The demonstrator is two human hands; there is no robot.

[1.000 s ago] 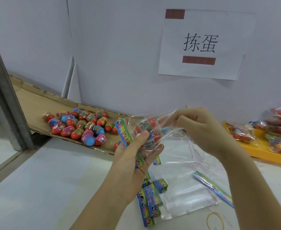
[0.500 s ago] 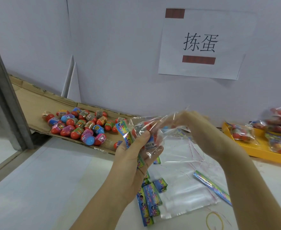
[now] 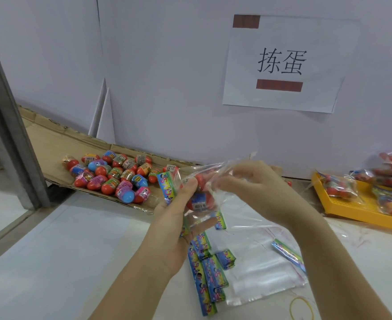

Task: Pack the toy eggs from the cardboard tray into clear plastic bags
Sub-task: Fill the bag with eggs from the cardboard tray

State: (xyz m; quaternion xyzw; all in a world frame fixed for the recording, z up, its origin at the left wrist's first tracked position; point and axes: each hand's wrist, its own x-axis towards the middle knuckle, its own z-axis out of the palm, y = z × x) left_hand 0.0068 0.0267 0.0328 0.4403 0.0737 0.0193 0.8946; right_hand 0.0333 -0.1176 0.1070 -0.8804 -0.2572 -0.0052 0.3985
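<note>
- The left hand [image 3: 179, 218] grips a clear plastic bag [image 3: 213, 172] from below, with its thumb pressed on the front, above the worktop [image 3: 63, 262] near the middle of the view.
- Red and blue toy eggs [image 3: 200, 200] sit inside that bag; I cannot tell how many.
- A colourful card strip [image 3: 166, 188] stands upright at the bag's nine o'clock edge, touching the left hand.
- The right hand [image 3: 255, 188], at three o'clock of the bag, has its fingers curled and pinches the crumpled upper film.
- The cardboard tray [image 3: 51, 144] lies at ten o'clock of the hands, against the wall, with loose eggs [image 3: 111, 174] clustered at its right end.
- At six o'clock, flat empty bags [image 3: 259, 273] lie on the worktop, with more card strips [image 3: 207, 271] along their left side.
- A yellow tray [image 3: 356, 209] at three o'clock, far right, holds filled bags [image 3: 338, 185].
- A rubber band [image 3: 301, 308] lies at five o'clock, near the lower edge.
</note>
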